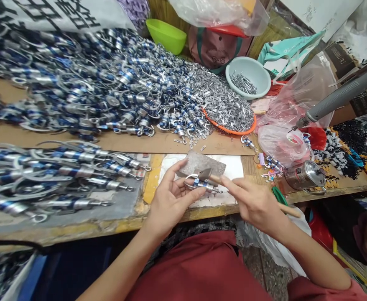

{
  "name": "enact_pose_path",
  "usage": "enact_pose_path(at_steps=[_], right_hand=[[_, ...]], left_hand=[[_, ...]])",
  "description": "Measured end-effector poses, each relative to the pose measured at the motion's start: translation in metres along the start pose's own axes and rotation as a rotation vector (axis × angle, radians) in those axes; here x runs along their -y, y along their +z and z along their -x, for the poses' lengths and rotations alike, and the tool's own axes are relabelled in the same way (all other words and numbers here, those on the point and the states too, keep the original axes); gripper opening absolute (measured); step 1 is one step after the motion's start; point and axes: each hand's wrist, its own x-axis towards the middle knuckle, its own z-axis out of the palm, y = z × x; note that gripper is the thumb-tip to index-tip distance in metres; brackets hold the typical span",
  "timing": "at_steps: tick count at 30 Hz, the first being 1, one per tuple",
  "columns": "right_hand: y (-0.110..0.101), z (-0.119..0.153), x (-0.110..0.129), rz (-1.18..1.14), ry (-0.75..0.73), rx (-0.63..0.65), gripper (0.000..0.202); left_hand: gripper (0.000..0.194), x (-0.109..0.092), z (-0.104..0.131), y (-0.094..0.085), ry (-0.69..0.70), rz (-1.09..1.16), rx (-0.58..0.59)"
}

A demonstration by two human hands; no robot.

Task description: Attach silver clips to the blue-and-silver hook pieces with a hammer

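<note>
My right hand (258,205) is wrapped round the wooden handle of a small hammer (215,178). The dark hammer head rests on or just above a silver and blue metal part (207,185) with a curved ring at its left end. Fingers and thumb of my left hand (177,188) pinch this part near the ring. Under both lies a grey metal block (199,164) on a white sheet (233,167). Whether the hammer touches the part, I cannot tell.
Similar parts lie in a row (77,179) at the left and in a large heap (108,79) behind. An orange-rimmed tray (233,132) holds small metal plates. Further right are a pale blue bowl (249,62), a hanging electric screwdriver (337,94) and a metal mug (305,175).
</note>
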Motion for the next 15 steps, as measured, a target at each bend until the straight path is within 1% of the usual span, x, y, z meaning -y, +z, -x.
enact_pose_path(at_steps=[1, 2, 5, 6, 9, 10, 12, 13, 14, 15], right_hand=[[0.0, 0.001, 0.0, 0.008, 0.013, 0.041, 0.06], [0.001, 0.002, -0.001, 0.002, 0.02, 0.051, 0.058], [0.003, 0.005, 0.0, -0.043, 0.018, -0.037, 0.058], [0.005, 0.006, 0.0, -0.059, 0.026, -0.043, 0.057], [0.011, 0.011, -0.004, -0.131, 0.091, 0.006, 0.051], [0.014, 0.014, -0.008, -0.167, 0.129, -0.011, 0.048], [0.019, 0.019, -0.022, -0.231, 0.249, -0.107, 0.042], [0.021, 0.022, -0.032, -0.245, 0.328, -0.16, 0.04], [0.023, 0.025, -0.043, -0.245, 0.413, -0.194, 0.04], [0.024, 0.029, -0.054, -0.233, 0.498, -0.2, 0.041]], left_hand=[[0.086, 0.0, 0.0, 0.0, -0.005, -0.003, 0.0], [0.087, 0.0, -0.001, -0.001, -0.006, -0.004, -0.001], [0.087, 0.001, -0.002, -0.002, 0.003, 0.003, -0.004], [0.088, 0.002, -0.002, -0.002, 0.004, 0.003, -0.002], [0.089, 0.003, -0.002, 0.003, -0.002, 0.006, -0.002], [0.089, 0.002, 0.0, 0.005, -0.004, 0.006, -0.003], [0.082, -0.003, 0.003, 0.003, 0.016, -0.017, -0.027], [0.077, -0.007, 0.006, -0.002, 0.048, -0.052, -0.067], [0.07, -0.013, 0.008, -0.011, 0.096, -0.097, -0.128], [0.065, -0.018, 0.01, -0.025, 0.158, -0.152, -0.208]])
